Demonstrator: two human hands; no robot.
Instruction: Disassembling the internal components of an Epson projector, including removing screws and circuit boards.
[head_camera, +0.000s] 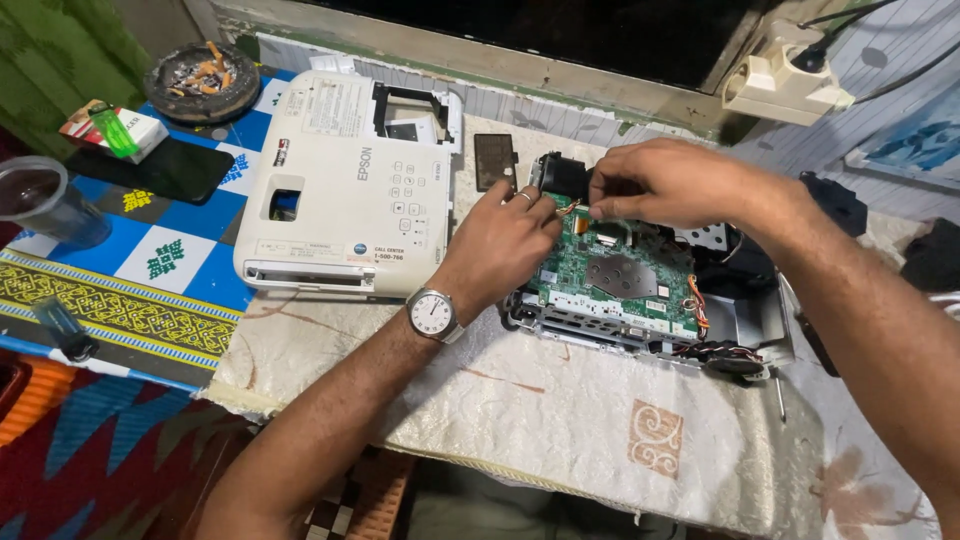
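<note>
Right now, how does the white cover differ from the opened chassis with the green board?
The white cover is closed plastic with buttons, untouched; the opened chassis shows its green board and wires, with the left hand and right hand on it. Both rest on the cream cloth.

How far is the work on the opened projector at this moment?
Done: the white top cover is off and lies beside the chassis, so the green circuit board is bare. In hand: the left hand and right hand pinch at the board's far edge by the black lens unit. Left: the board sits in place and wires remain attached.
</note>
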